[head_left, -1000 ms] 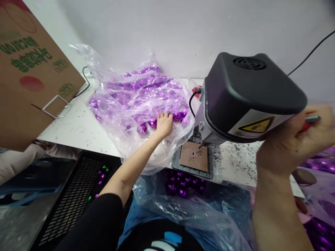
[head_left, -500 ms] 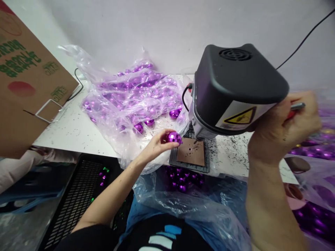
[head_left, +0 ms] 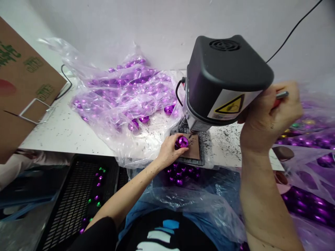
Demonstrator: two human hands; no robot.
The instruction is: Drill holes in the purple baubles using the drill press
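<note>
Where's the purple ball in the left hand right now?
In the head view, slightly below and right of centre, the purple ball is in the left hand, over the brown plate, at the black machine's lower left.

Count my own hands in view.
2: the left hand holds a purple ball at the brown plate; the right hand, partly hidden, grips a handle beside the black machine.

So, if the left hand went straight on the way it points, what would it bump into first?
Likely the metal tip of the black machine, just beyond the purple ball in the left hand, though depth is unclear.
</note>
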